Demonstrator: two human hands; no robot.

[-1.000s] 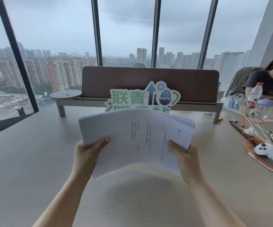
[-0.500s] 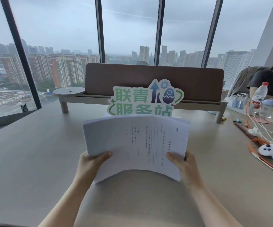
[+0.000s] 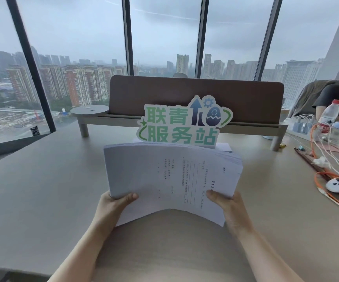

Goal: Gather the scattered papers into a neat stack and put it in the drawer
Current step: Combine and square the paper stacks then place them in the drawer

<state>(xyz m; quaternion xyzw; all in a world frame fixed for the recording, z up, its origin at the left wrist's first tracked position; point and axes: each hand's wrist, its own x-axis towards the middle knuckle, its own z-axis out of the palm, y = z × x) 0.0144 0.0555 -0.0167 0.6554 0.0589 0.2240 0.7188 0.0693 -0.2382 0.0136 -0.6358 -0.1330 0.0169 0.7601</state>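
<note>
Your left hand (image 3: 111,208) and right hand (image 3: 230,208) pinch the paper stack (image 3: 170,178) at its near corners, thumbs on top. It lies lengthwise between them above the table (image 3: 32,190), bowed upward.

Paper stack (image 3: 170,176) between left hand (image 3: 111,208) and right hand (image 3: 232,210), above desk (image 3: 42,190).

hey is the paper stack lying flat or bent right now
Bent. The paper stack arches upward in the middle, its near edge curving above the desk, gripped by the left hand and right hand.
</note>
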